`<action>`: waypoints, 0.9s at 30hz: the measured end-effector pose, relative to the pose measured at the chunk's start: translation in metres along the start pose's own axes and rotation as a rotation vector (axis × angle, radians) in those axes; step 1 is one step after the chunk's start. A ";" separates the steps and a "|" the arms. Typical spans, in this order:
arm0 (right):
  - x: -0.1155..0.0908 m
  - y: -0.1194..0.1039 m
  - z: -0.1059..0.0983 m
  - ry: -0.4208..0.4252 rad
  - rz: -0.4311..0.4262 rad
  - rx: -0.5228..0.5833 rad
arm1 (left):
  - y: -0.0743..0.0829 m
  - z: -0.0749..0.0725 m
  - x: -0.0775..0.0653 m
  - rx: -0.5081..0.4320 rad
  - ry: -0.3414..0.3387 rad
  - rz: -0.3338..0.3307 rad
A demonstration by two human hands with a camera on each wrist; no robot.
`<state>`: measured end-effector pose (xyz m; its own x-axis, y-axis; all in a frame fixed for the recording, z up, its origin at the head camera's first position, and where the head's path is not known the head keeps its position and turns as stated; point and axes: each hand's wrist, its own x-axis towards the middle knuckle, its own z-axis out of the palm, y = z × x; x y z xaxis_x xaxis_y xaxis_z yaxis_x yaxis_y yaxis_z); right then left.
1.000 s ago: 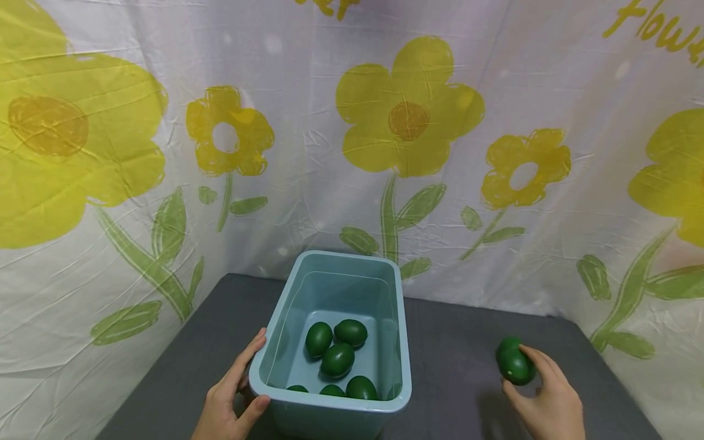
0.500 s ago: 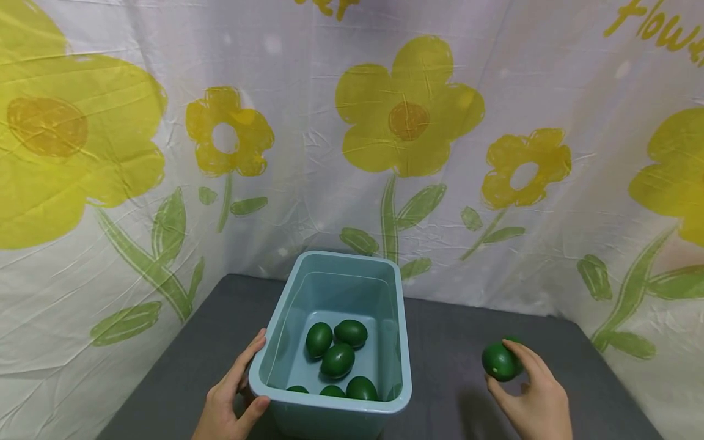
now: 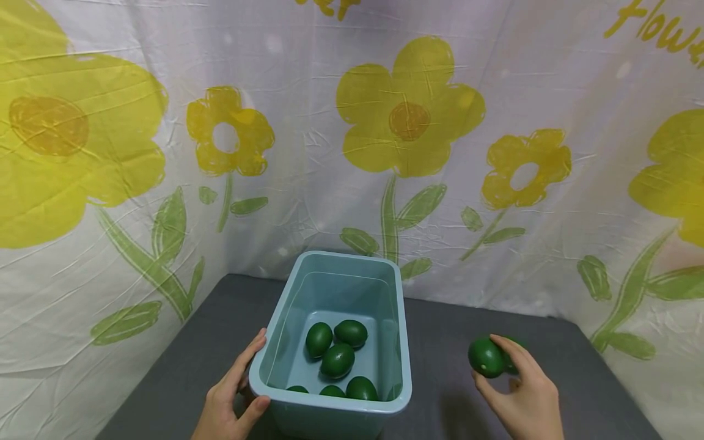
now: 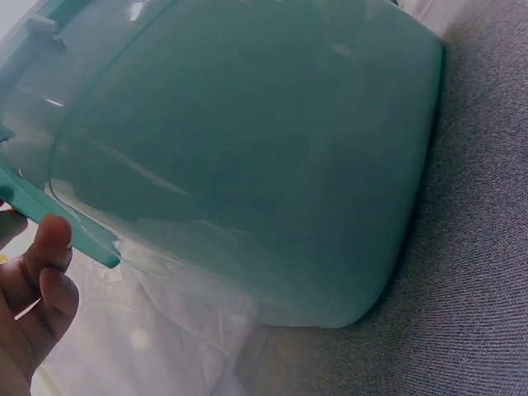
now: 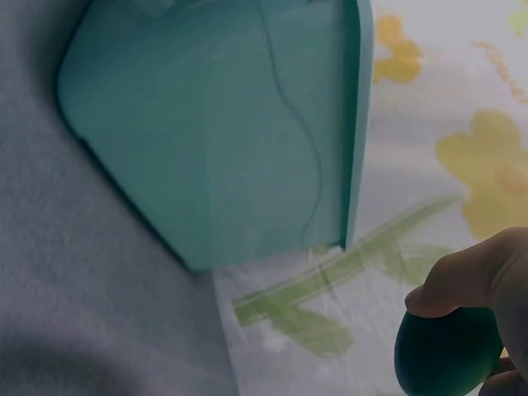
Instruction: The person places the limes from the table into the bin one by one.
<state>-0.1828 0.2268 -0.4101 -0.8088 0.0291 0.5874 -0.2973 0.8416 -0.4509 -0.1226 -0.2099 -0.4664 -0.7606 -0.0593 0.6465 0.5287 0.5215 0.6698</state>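
A light blue-green plastic bin [image 3: 406, 366] stands on the dark table, with several smooth dark green avocados [image 3: 337, 360] on its floor. My left hand [image 3: 231, 391] holds the bin's near left corner, thumb at the front rim and fingers along the left side. In the left wrist view the bent fingertips [image 4: 58, 289] show beside the rim. To the right of the bin my right hand [image 3: 525, 391] pinches one avocado [image 3: 486, 357] between thumb and fingers above the table. Another green fruit [image 3: 513, 366] shows partly behind that hand; I cannot tell whether they touch.
A dark grey cloth covers the table [image 3: 434, 342]. Behind it hangs a white curtain [image 3: 308, 201] printed with yellow flowers. The bin's tall wall [image 5: 206, 148] lies between my right hand and the avocados inside.
My right hand has moved left toward the bin with the avocado, away from the fruit behind it. The left hand and the bin have stayed in place.
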 end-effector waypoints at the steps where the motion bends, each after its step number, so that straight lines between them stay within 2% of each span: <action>1: 0.001 -0.002 0.000 0.001 -0.001 0.007 | 0.000 0.000 0.000 -0.001 0.000 0.001; 6: 0.004 -0.014 0.000 -0.023 0.024 0.045 | -0.001 0.000 0.000 -0.005 -0.001 0.011; 11: 0.007 -0.026 -0.001 -0.052 0.079 0.081 | 0.000 0.000 0.000 0.006 0.000 -0.008; 21: 0.014 -0.046 -0.002 -0.136 0.207 0.236 | 0.001 0.001 0.000 0.008 0.008 -0.009; 27: 0.019 -0.053 -0.001 -0.181 0.252 0.348 | -0.001 0.001 -0.001 0.007 0.008 0.000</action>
<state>-0.1821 0.1835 -0.3739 -0.9440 0.0884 0.3180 -0.2080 0.5888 -0.7811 -0.1231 -0.2095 -0.4678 -0.7575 -0.0660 0.6495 0.5260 0.5276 0.6671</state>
